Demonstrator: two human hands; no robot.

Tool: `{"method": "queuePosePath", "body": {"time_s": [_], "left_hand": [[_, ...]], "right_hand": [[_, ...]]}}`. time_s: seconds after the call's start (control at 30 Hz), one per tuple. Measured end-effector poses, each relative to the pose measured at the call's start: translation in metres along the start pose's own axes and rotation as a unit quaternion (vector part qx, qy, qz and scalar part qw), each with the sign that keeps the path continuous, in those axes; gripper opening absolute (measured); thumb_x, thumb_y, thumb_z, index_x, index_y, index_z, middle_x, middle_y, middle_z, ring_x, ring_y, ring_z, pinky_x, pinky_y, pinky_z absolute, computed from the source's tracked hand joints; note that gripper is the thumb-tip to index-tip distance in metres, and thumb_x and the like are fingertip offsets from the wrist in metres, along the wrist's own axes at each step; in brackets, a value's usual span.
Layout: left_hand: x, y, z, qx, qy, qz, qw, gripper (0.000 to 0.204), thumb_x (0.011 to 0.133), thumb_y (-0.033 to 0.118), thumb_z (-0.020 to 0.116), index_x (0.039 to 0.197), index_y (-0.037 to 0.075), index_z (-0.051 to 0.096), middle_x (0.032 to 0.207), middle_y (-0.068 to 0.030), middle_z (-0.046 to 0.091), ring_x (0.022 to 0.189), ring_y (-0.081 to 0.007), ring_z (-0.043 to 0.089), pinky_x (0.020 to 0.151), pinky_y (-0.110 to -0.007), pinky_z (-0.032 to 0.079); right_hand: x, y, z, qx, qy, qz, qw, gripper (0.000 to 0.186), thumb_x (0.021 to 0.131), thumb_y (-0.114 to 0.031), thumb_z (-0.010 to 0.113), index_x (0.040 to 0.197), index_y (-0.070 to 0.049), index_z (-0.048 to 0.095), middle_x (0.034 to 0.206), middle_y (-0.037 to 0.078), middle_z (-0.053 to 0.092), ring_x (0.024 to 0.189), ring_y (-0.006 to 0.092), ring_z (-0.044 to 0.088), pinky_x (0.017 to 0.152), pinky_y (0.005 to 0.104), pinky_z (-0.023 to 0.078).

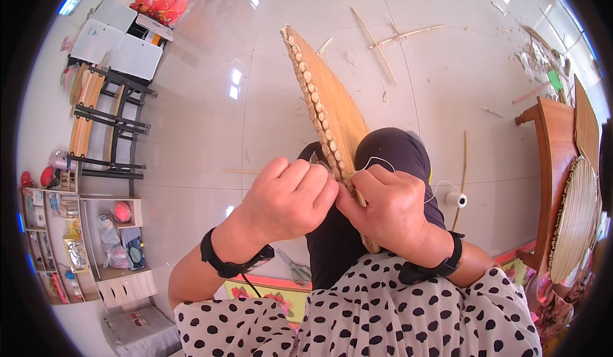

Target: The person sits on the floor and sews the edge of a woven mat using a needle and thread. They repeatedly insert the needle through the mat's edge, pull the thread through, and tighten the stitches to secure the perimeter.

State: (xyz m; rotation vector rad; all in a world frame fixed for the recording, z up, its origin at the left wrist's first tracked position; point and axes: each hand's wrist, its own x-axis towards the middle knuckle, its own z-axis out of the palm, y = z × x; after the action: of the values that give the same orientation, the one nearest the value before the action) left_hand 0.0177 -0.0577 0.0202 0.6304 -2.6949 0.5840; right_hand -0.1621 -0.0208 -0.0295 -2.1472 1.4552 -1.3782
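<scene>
A flat panel of tan plant stalks [332, 86] stands on edge between my knees, tilted away from me. Its left side shows a row of round cut stalk ends. My right hand [393, 207] is closed on the panel's near edge, thumb pressed against the stalks. White thread [381, 159] loops above that hand and trails right to a spool [456, 199] on the floor. My left hand [290, 194] is a fist against the row of stalk ends. A small dark pointed piece [314, 157] shows beside its knuckles; what the fingers grip is hidden.
Scissors [295, 269] lie by my left leg near a flowered mat [281, 299]. Loose stalks [377, 47] and scraps are scattered ahead on the tiles. At right, another stalk panel [573, 220] leans by a wooden piece of furniture [554, 159]. Shelves [118, 280] and folded black-framed furniture [112, 118] stand left.
</scene>
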Motion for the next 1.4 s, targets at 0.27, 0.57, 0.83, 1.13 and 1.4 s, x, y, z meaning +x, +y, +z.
{"method": "queuePosePath", "body": {"time_s": [0.27,0.57,0.83,1.13,1.4], "left_hand": [[-0.027,-0.039,-0.026,-0.035,-0.04,-0.084,0.995,0.017,0.066,0.006,0.069,0.073,0.007,0.054,0.069,-0.0032,0.043,0.06,-0.0185,0.047,0.051,-0.032,0.033],[-0.016,-0.009,-0.012,-0.327,-0.07,-0.253,0.908,0.019,0.08,0.003,0.071,0.097,0.002,0.062,0.088,-0.0086,0.058,0.074,-0.0285,0.059,0.062,-0.037,0.048],[0.003,-0.007,-0.011,-0.183,-0.103,-0.138,0.968,0.014,0.074,0.007,0.07,0.084,0.004,0.061,0.08,-0.0058,0.052,0.069,-0.0222,0.055,0.056,-0.034,0.044],[-0.006,-0.003,0.012,-0.095,0.02,-0.059,0.993,0.009,0.066,0.01,0.065,0.072,0.007,0.059,0.07,-0.0014,0.044,0.063,-0.016,0.046,0.051,-0.03,0.033],[-0.013,-0.019,0.011,-0.061,0.053,0.009,0.997,0.01,0.062,0.009,0.066,0.069,0.008,0.058,0.068,-0.0009,0.043,0.06,-0.0155,0.045,0.049,-0.028,0.033]], "right_hand": [[-0.001,0.006,-0.004,0.003,-0.019,0.015,1.0,0.031,0.074,-0.013,0.078,0.061,-0.008,0.051,0.055,0.005,0.047,0.042,0.0253,0.05,0.04,0.0344,0.041],[-0.002,0.007,0.002,0.005,-0.028,-0.024,0.999,0.031,0.074,-0.018,0.081,0.063,-0.009,0.054,0.056,0.004,0.049,0.042,0.0236,0.05,0.04,0.0329,0.041],[-0.002,0.007,-0.007,-0.003,-0.014,-0.005,1.0,0.021,0.071,-0.016,0.081,0.075,-0.009,0.061,0.067,0.003,0.055,0.05,0.022,0.052,0.047,0.0318,0.043],[0.026,0.017,-0.013,0.011,-0.117,-0.109,0.987,0.057,0.069,-0.014,0.075,0.125,-0.008,0.064,0.137,0.007,0.059,0.138,0.0385,0.041,0.107,0.0516,0.037],[0.024,0.018,-0.009,-0.042,-0.151,-0.097,0.983,0.052,0.071,-0.022,0.076,0.122,-0.015,0.067,0.143,-0.003,0.054,0.144,0.0281,0.038,0.116,0.0581,0.022]]}}
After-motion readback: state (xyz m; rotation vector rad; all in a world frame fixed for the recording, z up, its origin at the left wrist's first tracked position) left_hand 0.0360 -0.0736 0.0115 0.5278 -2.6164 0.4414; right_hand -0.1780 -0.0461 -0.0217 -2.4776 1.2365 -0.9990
